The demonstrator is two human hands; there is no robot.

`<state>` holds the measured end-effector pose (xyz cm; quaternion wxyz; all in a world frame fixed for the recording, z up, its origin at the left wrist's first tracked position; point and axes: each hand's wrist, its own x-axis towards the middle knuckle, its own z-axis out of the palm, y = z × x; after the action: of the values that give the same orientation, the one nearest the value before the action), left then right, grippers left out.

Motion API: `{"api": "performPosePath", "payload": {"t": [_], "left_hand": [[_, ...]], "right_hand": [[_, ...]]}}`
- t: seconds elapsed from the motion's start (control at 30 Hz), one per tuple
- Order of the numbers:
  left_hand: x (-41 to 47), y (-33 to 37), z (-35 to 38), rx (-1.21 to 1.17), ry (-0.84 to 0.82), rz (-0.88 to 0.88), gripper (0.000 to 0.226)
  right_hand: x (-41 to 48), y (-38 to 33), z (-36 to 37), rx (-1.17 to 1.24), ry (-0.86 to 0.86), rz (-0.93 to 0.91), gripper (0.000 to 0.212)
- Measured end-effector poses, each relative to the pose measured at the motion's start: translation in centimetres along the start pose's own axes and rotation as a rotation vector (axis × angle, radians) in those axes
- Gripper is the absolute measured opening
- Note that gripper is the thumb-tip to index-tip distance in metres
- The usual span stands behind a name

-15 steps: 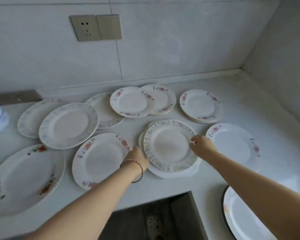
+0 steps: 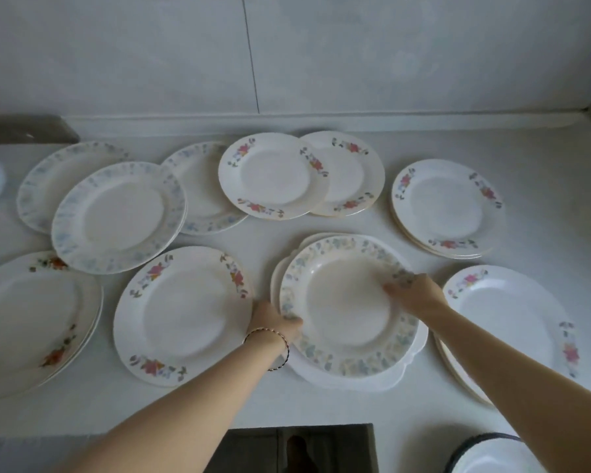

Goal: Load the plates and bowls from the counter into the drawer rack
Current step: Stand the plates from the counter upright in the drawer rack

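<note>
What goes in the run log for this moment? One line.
stage: pickup | left hand: gripping leaf-rimmed plate | right hand: gripping opposite rim | plate: atop stack, on counter

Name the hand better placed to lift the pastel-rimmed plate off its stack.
Right hand, probably: its fingers already lie over the pastel-rimmed plate at its far-right rim. The left hand only touches the near-left edge, better suited to steadying it.

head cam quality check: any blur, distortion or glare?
Head view: dim, flat, greyish light with no glare on the plates; motion blur smears the right hand on the pastel-rimmed plate, less so the left hand; wide-angle distortion bows the counter back edge; corners darken.
</note>
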<state>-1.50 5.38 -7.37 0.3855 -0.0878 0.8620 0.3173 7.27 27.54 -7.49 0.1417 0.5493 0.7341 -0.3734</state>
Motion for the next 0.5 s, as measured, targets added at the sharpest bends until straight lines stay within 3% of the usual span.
{"api": "performPosePath", "payload": {"t": [0.13, 0.27, 0.4, 0.5], "left_hand": [[-0.9, -1.4, -1.6, -0.025, -0.017, 0.053, 0.035], [-3.5, -4.2, -5.6, -0.099, -0.010, 0.148, 0.031], [-6.8, -9.1, -11.7, -0.174, 0.033, 0.171, 0.031], [-9.3, -14.3, -16.8, -0.230, 0.091, 0.185, 0.020]], "right_hand": [[-1.8, 0.6, 0.1, -0.018, 0.045, -0.052, 0.054], [-6.1, 0.1, 0.9, -0.014, 0.080, -0.152, 0.067], [-12.0, -2.5, 3.9, -0.034, 0.025, -0.248, 0.064], [-16.8, -4.7, 8.0, -0.059, -0.058, -0.290, 0.058]]}}
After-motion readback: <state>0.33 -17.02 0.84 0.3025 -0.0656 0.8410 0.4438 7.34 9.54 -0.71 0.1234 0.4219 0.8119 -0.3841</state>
